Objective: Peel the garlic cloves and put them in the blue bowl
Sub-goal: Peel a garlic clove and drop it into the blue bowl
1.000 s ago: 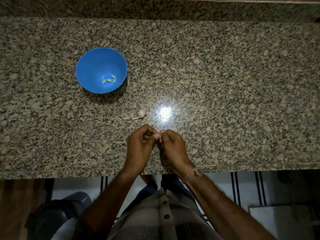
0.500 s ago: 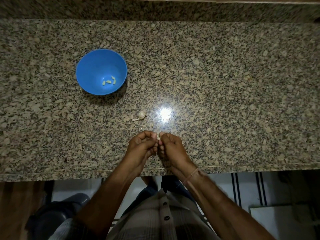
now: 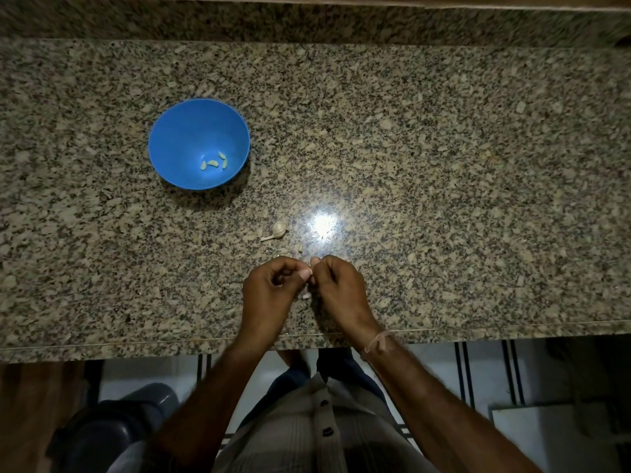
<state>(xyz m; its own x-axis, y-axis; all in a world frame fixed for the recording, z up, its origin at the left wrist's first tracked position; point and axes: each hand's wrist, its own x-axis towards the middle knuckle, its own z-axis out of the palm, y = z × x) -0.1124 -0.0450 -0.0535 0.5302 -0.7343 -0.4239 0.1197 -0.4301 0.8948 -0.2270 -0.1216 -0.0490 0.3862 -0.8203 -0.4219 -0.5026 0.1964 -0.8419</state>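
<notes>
Upper left of frame: blue bowl (image 3: 186,131) sits upright on the speckled stone worktop (image 3: 444,158), w/ four small peeled cloves (image 3: 214,162) lying close together at its bottom, toward the lower right of the inside.

Centre, below & right of the bowl and well apart from it: garlic head (image 3: 278,230) w/ a short stalk pointing lower left, lying on the worktop. Just below it, a tiny scrap of skin (image 3: 300,248).

Lower centre, near the worktop's front edge: left hand (image 3: 271,290), fingers curled, thumb & fingertips pinching a garlic clove (image 3: 308,275). The clove is mostly hidden btwn the fingertips, so can't tell how much skin is on it. Right hand (image 3: 338,290) meets it fingertip to fingertip, also curled & pinching the same clove from the other side. Both hands are just above the worktop. Thin thread band (image 3: 377,341) on the right wrist.

Right of the garlic head: bright light glare (image 3: 322,225) on the stone.
</notes>
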